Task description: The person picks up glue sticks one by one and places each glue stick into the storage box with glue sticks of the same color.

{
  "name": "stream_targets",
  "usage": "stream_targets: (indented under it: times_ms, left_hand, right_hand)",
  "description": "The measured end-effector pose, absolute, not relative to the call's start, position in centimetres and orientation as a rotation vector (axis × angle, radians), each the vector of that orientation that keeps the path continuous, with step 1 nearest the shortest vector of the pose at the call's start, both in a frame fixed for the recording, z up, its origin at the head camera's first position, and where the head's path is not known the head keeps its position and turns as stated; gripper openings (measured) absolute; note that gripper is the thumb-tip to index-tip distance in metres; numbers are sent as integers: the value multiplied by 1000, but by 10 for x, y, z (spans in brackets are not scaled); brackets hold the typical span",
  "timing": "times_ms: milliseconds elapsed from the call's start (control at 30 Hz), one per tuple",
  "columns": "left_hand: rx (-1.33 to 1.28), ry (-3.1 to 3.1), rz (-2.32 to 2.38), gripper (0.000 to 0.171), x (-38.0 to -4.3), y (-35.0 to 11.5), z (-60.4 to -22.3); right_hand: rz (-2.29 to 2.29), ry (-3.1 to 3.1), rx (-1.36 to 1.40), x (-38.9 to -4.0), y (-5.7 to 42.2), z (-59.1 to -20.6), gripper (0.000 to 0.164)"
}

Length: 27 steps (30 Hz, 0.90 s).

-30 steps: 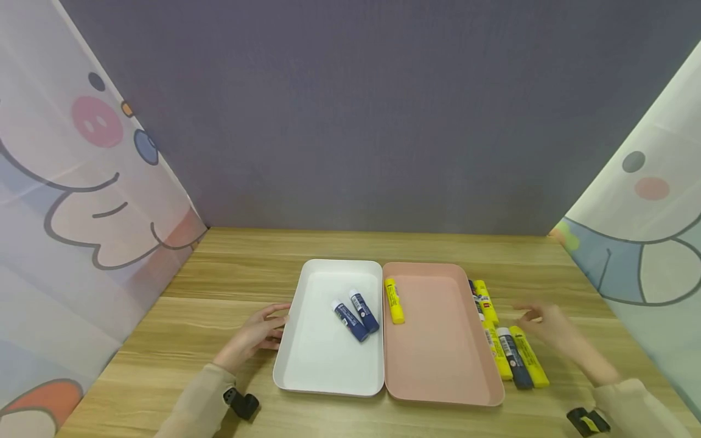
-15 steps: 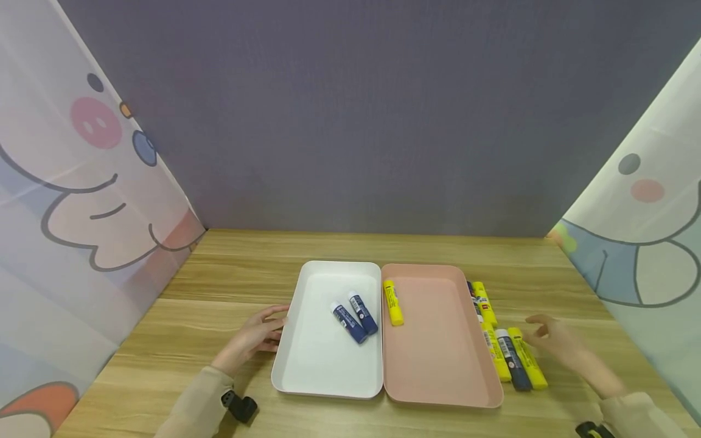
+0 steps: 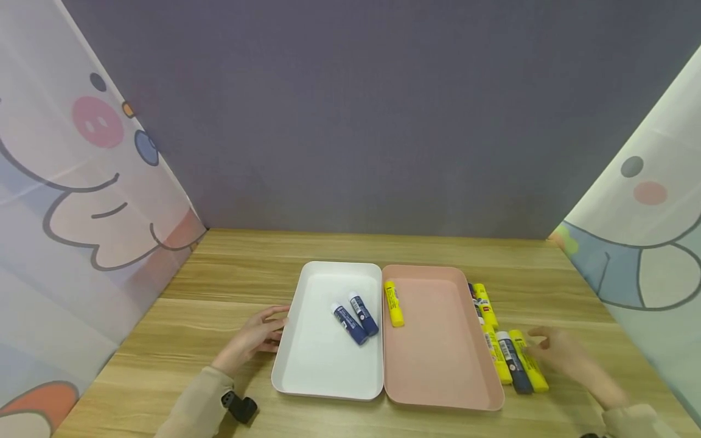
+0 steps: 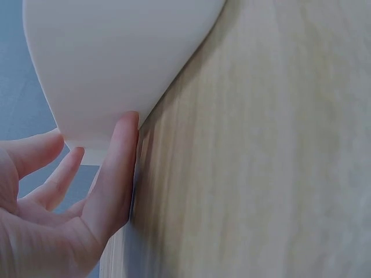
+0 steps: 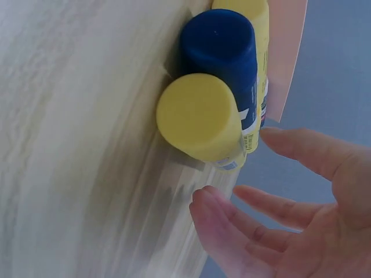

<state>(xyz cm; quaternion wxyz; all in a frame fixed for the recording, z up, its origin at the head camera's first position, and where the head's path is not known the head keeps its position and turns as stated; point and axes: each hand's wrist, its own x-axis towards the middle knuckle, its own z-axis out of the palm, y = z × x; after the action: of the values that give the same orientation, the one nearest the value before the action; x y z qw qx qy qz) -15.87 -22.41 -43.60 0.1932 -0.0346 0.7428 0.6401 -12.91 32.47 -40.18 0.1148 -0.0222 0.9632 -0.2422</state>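
My left hand (image 3: 254,336) touches the left wall of a white tray (image 3: 312,371); in the left wrist view its fingertips rest against the tray's side. To the right, my right hand (image 3: 558,353) hovers beside the outermost yellow glue stick (image 3: 532,369). Seen from the right wrist, that hand's thumb and fingers are spread, with a gap before the yellow stick's end (image 5: 197,116). A navy glue stick (image 3: 515,363) lies alongside it, then another yellow one (image 3: 497,354). Two navy glue sticks (image 3: 349,324) lie in the white tray.
A pink tray (image 3: 438,377) adjoins the white one and holds one yellow glue stick (image 3: 394,304). Farther back, against the pink tray's right side, lie a yellow glue stick (image 3: 485,306) and a partly hidden navy one (image 3: 474,301). A grey panel (image 3: 350,121) stands behind the table.
My right hand has moved a little toward me, alongside the outermost yellow glue stick. The left hand stays at the white tray, and the glue sticks lie as before.
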Motion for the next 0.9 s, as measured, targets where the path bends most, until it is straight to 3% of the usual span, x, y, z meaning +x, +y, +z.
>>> stream_targets:
  times_ms: [900]
  left_hand:
    - [-129,2077,1796,55,-158,-222,-435]
  right_hand:
    - [-816,2687,36,-134,319,-416,55]
